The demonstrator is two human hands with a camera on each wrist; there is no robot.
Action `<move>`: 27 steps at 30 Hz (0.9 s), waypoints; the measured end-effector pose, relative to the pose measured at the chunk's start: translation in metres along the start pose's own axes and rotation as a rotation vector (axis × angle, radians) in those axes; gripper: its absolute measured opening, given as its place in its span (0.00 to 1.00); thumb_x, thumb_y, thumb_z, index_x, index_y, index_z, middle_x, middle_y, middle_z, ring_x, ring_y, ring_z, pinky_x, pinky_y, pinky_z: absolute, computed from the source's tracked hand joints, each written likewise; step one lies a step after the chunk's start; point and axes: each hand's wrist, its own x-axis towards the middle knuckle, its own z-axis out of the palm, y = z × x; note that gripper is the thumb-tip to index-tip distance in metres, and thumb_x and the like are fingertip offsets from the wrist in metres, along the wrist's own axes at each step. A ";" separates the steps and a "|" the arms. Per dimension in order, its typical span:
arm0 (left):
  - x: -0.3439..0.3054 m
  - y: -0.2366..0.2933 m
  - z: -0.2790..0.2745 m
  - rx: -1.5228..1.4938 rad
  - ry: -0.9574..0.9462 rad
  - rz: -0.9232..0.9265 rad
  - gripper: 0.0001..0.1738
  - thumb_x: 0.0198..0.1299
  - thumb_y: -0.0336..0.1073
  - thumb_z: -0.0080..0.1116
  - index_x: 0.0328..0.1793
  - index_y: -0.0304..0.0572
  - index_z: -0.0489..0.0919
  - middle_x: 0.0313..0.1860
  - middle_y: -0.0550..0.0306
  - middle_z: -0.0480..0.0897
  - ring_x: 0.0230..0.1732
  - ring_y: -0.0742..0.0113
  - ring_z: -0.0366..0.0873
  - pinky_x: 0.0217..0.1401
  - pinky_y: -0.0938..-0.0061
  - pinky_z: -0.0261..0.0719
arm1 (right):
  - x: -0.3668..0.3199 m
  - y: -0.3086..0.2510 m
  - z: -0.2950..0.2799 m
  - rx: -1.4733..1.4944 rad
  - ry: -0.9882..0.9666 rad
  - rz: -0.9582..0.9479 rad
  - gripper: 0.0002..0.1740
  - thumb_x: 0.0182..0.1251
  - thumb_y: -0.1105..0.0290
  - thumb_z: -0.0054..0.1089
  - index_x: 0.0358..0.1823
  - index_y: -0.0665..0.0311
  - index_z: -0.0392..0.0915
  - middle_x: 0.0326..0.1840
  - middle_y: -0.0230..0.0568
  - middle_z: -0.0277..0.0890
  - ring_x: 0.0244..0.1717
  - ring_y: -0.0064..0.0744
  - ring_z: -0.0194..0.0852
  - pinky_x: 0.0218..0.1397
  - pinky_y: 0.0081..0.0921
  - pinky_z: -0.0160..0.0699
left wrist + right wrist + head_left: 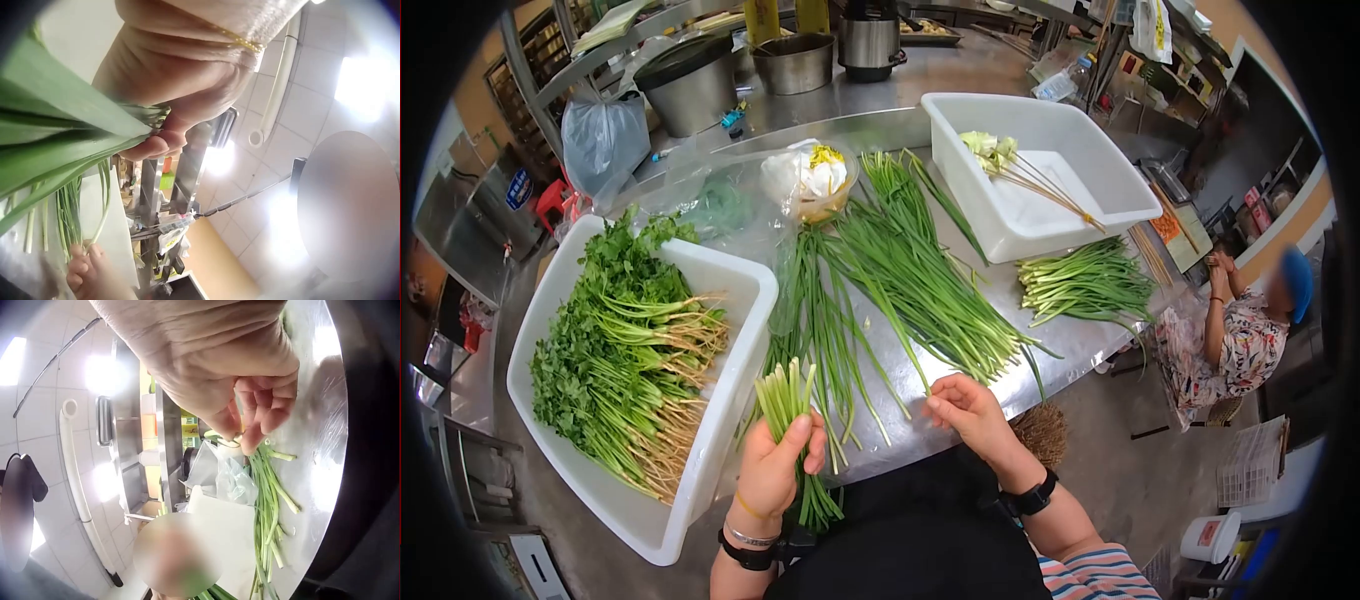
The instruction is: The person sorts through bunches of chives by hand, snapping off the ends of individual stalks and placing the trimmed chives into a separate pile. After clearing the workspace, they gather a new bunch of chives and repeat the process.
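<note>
My left hand (768,468) grips a small bundle of garlic chives (780,393), its pale cut ends upward and its green leaves hanging below the fist. Between thumb and fingertips, my right hand (974,415) pinches the end of a single chive stalk (915,366) that runs back toward the large pile. That pile of garlic chives (935,295) lies across the steel table, with looser chives (820,300) to its left. In the right wrist view the pinched fingertips (250,445) show close over the loose stalks.
At left, a white tub (730,400) holds rooted celery-like greens (625,370). Another white tub (1100,190) behind holds skewers and pale leafy pieces; trimmed chives (1090,283) lie before it. A plastic container (810,180) stands mid-table. A person (1240,330) sits at right.
</note>
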 end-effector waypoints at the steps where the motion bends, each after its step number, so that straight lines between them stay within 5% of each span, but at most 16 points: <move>1: 0.000 -0.001 -0.001 0.022 0.000 0.005 0.10 0.68 0.37 0.48 0.43 0.37 0.71 0.24 0.59 0.72 0.20 0.75 0.65 0.25 0.79 0.66 | -0.001 0.000 0.001 -0.081 0.075 -0.063 0.07 0.65 0.72 0.58 0.43 0.65 0.74 0.33 0.32 0.77 0.31 0.18 0.71 0.34 0.17 0.70; 6: 0.003 -0.004 -0.001 0.063 0.013 0.021 0.10 0.69 0.37 0.48 0.43 0.35 0.73 0.27 0.60 0.75 0.24 0.74 0.69 0.28 0.81 0.69 | -0.006 -0.017 0.008 -0.775 0.365 -0.404 0.05 0.58 0.74 0.64 0.34 0.67 0.78 0.28 0.37 0.76 0.27 0.24 0.73 0.29 0.19 0.71; 9: 0.013 -0.007 0.004 0.241 -0.069 0.059 0.12 0.70 0.36 0.45 0.47 0.33 0.74 0.37 0.53 0.81 0.36 0.69 0.78 0.43 0.75 0.76 | -0.013 -0.045 0.020 -0.791 0.096 -0.564 0.05 0.56 0.73 0.65 0.33 0.66 0.80 0.26 0.38 0.75 0.26 0.27 0.73 0.28 0.21 0.69; 13: 0.033 0.005 0.027 0.509 -0.284 0.252 0.14 0.71 0.36 0.42 0.51 0.32 0.74 0.41 0.53 0.82 0.45 0.68 0.79 0.55 0.72 0.73 | -0.017 -0.093 0.040 -0.625 -0.221 -0.544 0.05 0.59 0.73 0.64 0.33 0.67 0.79 0.26 0.35 0.77 0.23 0.23 0.73 0.26 0.19 0.70; 14: 0.033 0.006 0.030 0.513 -0.297 0.253 0.14 0.71 0.36 0.42 0.51 0.32 0.74 0.41 0.53 0.82 0.45 0.68 0.79 0.55 0.72 0.73 | -0.013 -0.098 0.042 -0.625 -0.208 -0.548 0.05 0.59 0.73 0.64 0.33 0.67 0.79 0.26 0.35 0.77 0.23 0.23 0.73 0.26 0.19 0.70; 16: 0.030 0.009 0.038 0.452 -0.366 0.061 0.15 0.71 0.37 0.42 0.52 0.32 0.73 0.41 0.53 0.82 0.43 0.68 0.79 0.53 0.73 0.74 | -0.006 -0.104 0.044 -0.172 -0.100 -0.247 0.06 0.61 0.72 0.63 0.33 0.68 0.79 0.27 0.32 0.78 0.23 0.18 0.72 0.26 0.15 0.71; 27: 0.023 0.005 0.039 0.281 -0.392 -0.084 0.14 0.70 0.37 0.45 0.49 0.32 0.73 0.32 0.56 0.79 0.34 0.71 0.78 0.40 0.78 0.78 | 0.006 -0.101 0.039 -0.062 -0.154 -0.126 0.10 0.63 0.70 0.62 0.42 0.69 0.78 0.30 0.30 0.77 0.28 0.14 0.73 0.29 0.13 0.70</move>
